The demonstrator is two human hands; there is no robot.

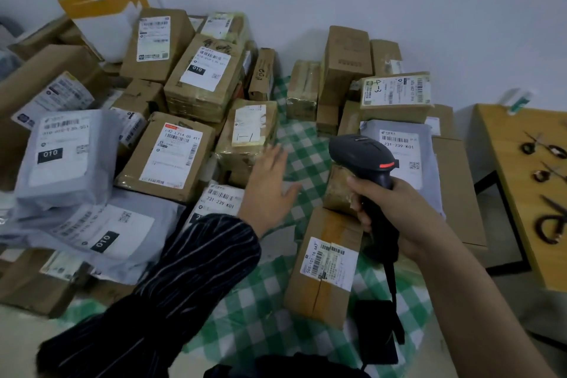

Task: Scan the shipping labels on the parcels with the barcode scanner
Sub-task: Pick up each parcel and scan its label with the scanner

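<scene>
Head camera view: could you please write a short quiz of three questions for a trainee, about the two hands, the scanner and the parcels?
1. True or false: the right hand grips the barcode scanner by its handle.
2. The left hand is: A) open, holding nothing, near a taped box; B) holding scissors; C) gripping a grey mailer bag.
3. Fill in: the handwritten mark on the box with the green-edged label, in the right pile, reads ____.
Key: 1 true; 2 A; 3 "4-3".
</scene>
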